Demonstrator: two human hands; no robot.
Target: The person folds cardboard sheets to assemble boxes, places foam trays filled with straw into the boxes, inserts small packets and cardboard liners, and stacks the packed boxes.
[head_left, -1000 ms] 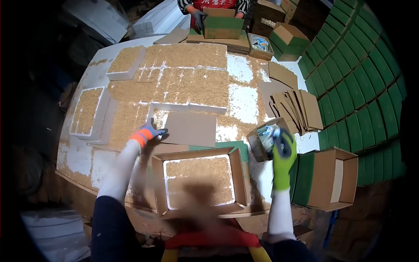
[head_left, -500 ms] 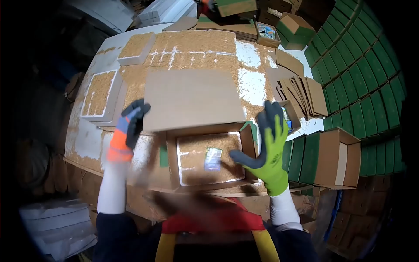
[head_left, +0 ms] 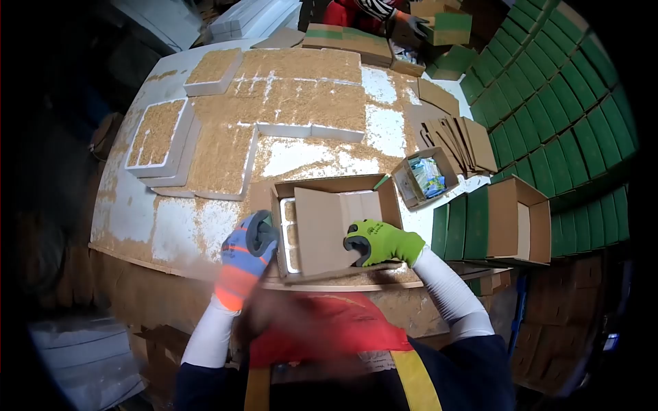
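An open cardboard box (head_left: 336,183) stands at the table's front edge. Inside it, a plain cardboard sheet (head_left: 322,229) lies tilted over a white foam tray (head_left: 291,236), whose filled cells show along the left. My right hand (head_left: 385,244), in a yellow-green glove, has its fingers curled in at the lower right of the sheet and appears to grip it. Against the box's left wall is my left hand (head_left: 248,246), in a blue and orange glove. Its fingers are bent round in a closed curl; whatever they hold cannot be made out.
Foam trays filled with brown crumbly material (head_left: 308,103) cover the table's back and left. To the right are a small carton of packets (head_left: 426,177), cardboard pieces (head_left: 456,147) and stacked green boxes (head_left: 548,130). A co-worker's gloved hand (head_left: 413,25) touches a box at the back.
The cardboard sheet has come down from behind the opening into the box, covering the packet on the tray. My right hand has closed at the sheet; my left has moved down and right to the box's side.
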